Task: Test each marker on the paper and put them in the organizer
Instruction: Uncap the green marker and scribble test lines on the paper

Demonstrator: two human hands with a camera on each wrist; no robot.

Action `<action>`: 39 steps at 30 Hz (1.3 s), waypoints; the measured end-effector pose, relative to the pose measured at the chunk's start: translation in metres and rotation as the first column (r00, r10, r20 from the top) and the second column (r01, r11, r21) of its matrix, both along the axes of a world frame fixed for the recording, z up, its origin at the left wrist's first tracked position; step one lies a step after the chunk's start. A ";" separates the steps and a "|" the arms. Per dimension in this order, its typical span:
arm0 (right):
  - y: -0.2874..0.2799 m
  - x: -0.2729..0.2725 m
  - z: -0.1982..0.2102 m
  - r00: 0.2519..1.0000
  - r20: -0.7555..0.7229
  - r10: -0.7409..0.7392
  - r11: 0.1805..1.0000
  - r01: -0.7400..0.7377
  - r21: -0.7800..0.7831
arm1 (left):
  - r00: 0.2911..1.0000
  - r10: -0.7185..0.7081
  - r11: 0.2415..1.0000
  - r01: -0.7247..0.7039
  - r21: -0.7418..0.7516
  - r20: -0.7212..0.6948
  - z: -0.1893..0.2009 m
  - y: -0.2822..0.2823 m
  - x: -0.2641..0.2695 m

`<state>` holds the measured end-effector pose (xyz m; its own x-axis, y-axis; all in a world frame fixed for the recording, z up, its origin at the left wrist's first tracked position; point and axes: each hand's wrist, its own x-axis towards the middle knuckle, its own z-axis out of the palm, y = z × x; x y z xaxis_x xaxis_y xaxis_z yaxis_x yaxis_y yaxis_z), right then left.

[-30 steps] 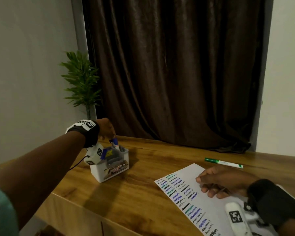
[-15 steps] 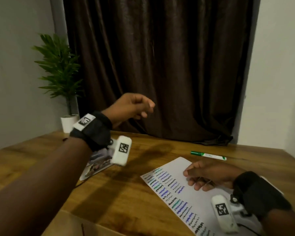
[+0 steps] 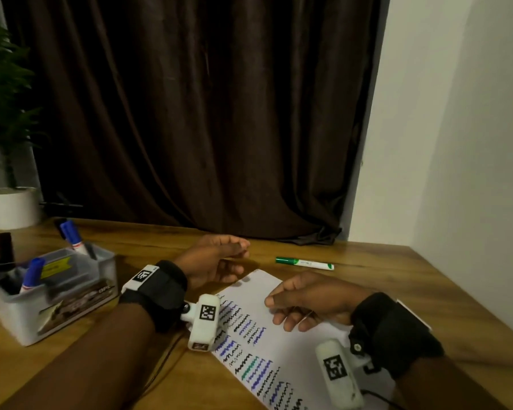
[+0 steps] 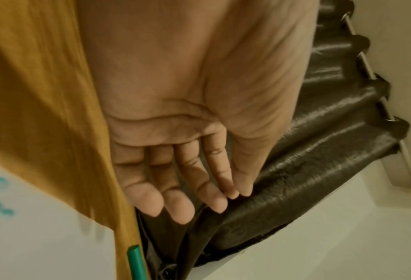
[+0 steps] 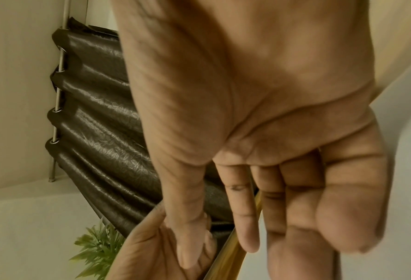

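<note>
A green-capped marker [image 3: 304,263] lies on the wooden table beyond the paper; its green end [image 4: 137,263] also shows in the left wrist view. My left hand [image 3: 237,255] hovers empty just left of it, with fingers [image 4: 175,204] straight and relaxed. The white paper [image 3: 255,335] carries several rows of blue, black and green squiggles. My right hand [image 3: 279,309] rests on the paper's upper part, its fingers [image 5: 247,227] loosely curled and holding nothing. The grey organizer [image 3: 101,261] at left holds blue markers [image 3: 71,235] and dark ones.
A potted plant [image 3: 12,205] stands at the back left corner. A dark curtain [image 3: 205,113] hangs behind the table, and a white wall [image 3: 456,143] is at the right. The table's right edge [image 3: 468,291] runs close to the paper.
My left hand has left the organizer, swung right through the air and come down beside the paper's far corner, near the green marker. The right hand stays on the paper.
</note>
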<state>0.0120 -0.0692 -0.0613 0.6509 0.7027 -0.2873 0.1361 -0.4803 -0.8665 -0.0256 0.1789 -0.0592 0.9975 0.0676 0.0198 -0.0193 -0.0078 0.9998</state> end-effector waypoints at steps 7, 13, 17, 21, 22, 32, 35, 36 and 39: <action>-0.002 -0.002 0.013 0.999 0.010 -0.042 0.998 0.042 0.046 | 0.984 -0.172 0.985 0.173 0.004 -0.040 0.003 -0.014 -0.001; 0.006 0.019 0.045 0.943 0.182 -0.277 0.961 0.272 0.054 | 0.978 -0.204 0.974 0.206 0.097 -0.034 -0.002 -0.015 0.002; 0.027 0.069 0.055 0.817 0.538 -0.206 0.931 0.333 -0.150 | 0.983 -0.181 0.973 0.183 0.139 -0.024 -0.001 -0.014 0.002; 0.049 0.104 0.050 0.814 0.581 -0.012 0.851 0.313 -0.421 | 0.984 -0.176 0.974 0.177 0.144 -0.020 0.000 -0.011 0.002; 0.052 0.107 0.048 0.832 0.555 0.004 0.833 0.304 -0.462 | 0.985 -0.171 0.974 0.172 0.145 -0.018 0.000 -0.010 0.002; 0.051 0.094 0.043 0.727 0.646 0.231 0.712 0.326 -0.622 | 0.990 -0.140 0.980 0.135 0.145 0.026 0.003 -0.002 -0.001; 0.034 0.072 0.061 0.711 0.697 0.089 0.898 0.245 -0.365 | 0.989 -0.115 0.984 0.101 0.145 0.089 0.007 -0.007 -0.003; 0.030 0.059 0.066 0.680 0.729 0.078 0.934 0.207 -0.292 | 0.987 -0.113 0.985 0.095 0.146 0.118 0.008 -0.009 -0.004; 0.021 0.018 0.069 0.563 0.821 0.100 0.976 0.104 -0.190 | 0.971 -0.174 0.978 0.152 0.142 0.161 0.014 -0.019 -0.009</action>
<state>0.0299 -0.0486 0.0080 0.6753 0.6955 0.2454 0.7369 -0.6224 -0.2638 -0.0346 0.1599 -0.0453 0.9757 -0.1095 0.1899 -0.2024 -0.1174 0.9722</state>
